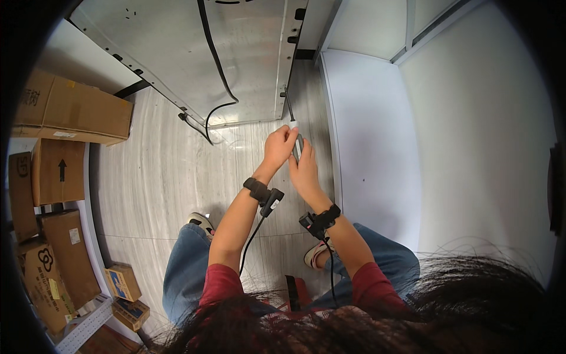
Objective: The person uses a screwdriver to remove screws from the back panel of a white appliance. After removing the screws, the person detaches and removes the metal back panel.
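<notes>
A screwdriver (299, 146) with a thin dark shaft and a grey and white handle is between my two hands. My left hand (278, 147) is closed round the handle near the shaft. My right hand (304, 170) grips the handle's rear part. The shaft points away from me, and its tip reaches the lower right edge of a metal appliance panel (253, 71). Whether the tip sits in a screw is too small to tell. A black power cord (216, 53) hangs down the panel, and its plug (183, 117) lies by the panel's lower edge.
Cardboard boxes (82, 109) are stacked on shelving at the left, with small boxes (122, 282) below. A white cabinet or wall panel (374, 147) stands close on the right. Wood-look floor (147, 177) lies between. Black straps with cables circle both my wrists.
</notes>
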`<state>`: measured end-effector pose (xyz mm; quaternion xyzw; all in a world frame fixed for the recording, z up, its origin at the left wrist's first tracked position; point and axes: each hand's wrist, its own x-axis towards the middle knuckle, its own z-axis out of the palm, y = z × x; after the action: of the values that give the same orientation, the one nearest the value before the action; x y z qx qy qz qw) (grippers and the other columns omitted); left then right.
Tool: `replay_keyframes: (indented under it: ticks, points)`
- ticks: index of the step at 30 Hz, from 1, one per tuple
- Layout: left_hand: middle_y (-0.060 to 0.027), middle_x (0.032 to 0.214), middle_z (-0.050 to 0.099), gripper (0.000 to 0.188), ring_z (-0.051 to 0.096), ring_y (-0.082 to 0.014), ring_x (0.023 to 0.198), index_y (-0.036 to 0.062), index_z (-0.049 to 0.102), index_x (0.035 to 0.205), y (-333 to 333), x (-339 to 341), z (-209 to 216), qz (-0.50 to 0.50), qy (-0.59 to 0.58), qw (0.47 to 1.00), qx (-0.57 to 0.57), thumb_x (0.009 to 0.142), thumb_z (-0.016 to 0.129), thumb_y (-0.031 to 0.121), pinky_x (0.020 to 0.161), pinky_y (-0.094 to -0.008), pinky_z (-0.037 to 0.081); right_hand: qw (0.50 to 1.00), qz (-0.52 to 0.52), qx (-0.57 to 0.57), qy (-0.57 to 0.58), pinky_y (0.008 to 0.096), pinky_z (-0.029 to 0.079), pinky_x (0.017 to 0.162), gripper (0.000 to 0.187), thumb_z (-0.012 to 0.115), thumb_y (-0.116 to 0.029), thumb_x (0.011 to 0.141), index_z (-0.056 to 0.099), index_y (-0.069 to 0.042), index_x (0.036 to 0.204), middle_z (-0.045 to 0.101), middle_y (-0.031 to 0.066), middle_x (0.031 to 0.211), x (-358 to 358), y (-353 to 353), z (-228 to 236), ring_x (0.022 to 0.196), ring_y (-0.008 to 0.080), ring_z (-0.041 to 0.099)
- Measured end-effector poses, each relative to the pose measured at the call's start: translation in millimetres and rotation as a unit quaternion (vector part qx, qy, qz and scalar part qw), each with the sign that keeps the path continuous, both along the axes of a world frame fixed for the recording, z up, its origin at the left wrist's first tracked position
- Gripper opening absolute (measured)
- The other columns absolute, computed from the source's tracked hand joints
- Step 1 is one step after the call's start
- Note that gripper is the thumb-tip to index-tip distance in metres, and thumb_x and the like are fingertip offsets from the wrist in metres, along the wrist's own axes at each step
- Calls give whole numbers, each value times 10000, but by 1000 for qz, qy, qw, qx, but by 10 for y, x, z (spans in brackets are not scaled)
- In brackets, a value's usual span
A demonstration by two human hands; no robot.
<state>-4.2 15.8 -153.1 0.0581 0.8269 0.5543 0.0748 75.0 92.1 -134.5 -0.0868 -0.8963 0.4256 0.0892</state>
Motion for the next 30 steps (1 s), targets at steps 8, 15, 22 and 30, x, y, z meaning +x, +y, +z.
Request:
replay_keyframes:
  ticks: [8, 15, 22, 30]
  points:
    - [-115, 547, 496, 363, 439, -179, 492, -18, 503, 686, 1, 8, 11, 7, 4, 1000, 2, 851, 484, 306, 492, -311, 375, 1000, 5, 5, 13, 415, 436, 709, 499, 499, -106, 818, 264, 58, 1227, 402, 246, 1080, -1, -2, 6, 892, 397, 502]
    - [-131, 553, 501, 374, 452, -204, 490, -18, 503, 686, 6, 2, 48, 5, 16, 1000, 1, 852, 481, 316, 498, -326, 382, 1000, 0, -8, 1, 410, 438, 699, 503, 503, -97, 813, 262, 63, 1225, 401, 245, 1079, -16, -4, 16, 884, 396, 504]
    - [-134, 552, 523, 391, 504, -270, 508, 0, 500, 656, -7, 11, 26, 9, 16, 1000, -16, 845, 467, 340, 496, -363, 392, 1000, 5, -3, 3, 411, 439, 695, 501, 502, -91, 812, 264, 64, 1224, 403, 245, 1074, -6, -12, 27, 874, 396, 509]
    - [-130, 548, 500, 377, 454, -199, 483, -19, 499, 685, 4, 9, 20, 8, 15, 1000, -8, 854, 476, 317, 488, -322, 379, 1000, 4, 0, 8, 419, 438, 684, 500, 504, -90, 809, 267, 61, 1223, 409, 246, 1060, -8, 4, 18, 852, 399, 513]
